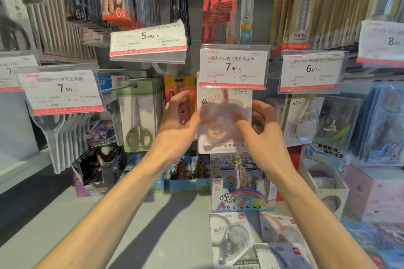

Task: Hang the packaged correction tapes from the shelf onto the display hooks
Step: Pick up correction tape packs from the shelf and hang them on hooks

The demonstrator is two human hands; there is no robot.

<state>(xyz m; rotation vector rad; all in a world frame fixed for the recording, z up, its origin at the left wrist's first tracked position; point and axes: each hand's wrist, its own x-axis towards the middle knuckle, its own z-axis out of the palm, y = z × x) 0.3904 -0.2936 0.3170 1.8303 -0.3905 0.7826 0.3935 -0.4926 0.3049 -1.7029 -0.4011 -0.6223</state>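
So, step in hand: hanging one pack, from the looks of it. Both hands are up at the packaged correction tape (pixel 220 116) under the 7.90 price tag (pixel 233 66).
Left hand (pixel 178 113): fingers on the pack's left edge, holding it. Kinda motion-blurred, so the exact pinch is hard to read.
Right hand (pixel 261 125): fingers curled onto the clear blister front, steadying it from the right.
Hook: hidden behind the tag, so can't tell if the pack's hole is on it yet.
Next move, I'd guess: get the hole fully over the hook tip, slide the pack back, then let go.
Still to do: more correction tape packs (pixel 258 240) lying on the shelf (pixel 166 229) at lower right.
Room: tight. Scissors pack (pixel 140 116) sits near on the left, red pack (pixel 180 91) just beside, another hanging tape pack (pixel 302 120) close on the right. Below, card boxes (pixel 190 173). The price tag overhangs the top edge.
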